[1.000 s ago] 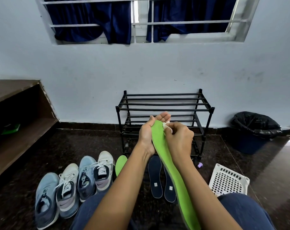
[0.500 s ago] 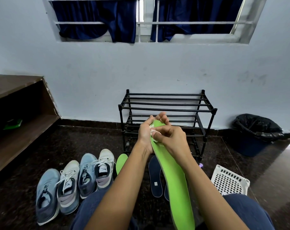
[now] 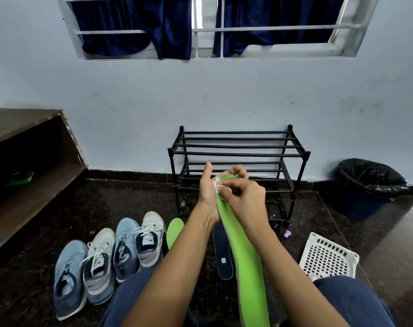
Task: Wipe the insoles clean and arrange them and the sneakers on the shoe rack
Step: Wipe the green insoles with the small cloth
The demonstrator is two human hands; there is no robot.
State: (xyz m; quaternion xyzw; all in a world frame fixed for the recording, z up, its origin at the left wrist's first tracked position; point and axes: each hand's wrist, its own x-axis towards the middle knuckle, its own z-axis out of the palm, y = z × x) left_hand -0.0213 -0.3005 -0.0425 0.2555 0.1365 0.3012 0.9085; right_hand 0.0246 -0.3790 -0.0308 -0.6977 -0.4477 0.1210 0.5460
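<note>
Head view: green insole runs lengthwise, toe upward.

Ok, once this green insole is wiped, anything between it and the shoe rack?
Nothing visible. The left hand holds the green insole, the right hand pinching a wipe on it, in front of the shoe rack, whose visible bars carry nothing. A dark insole lies on the floor below.

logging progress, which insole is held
The green insole in the left hand, right hand pinching a wipe on it; other green insole and navy insoles lie on the floor.
</note>
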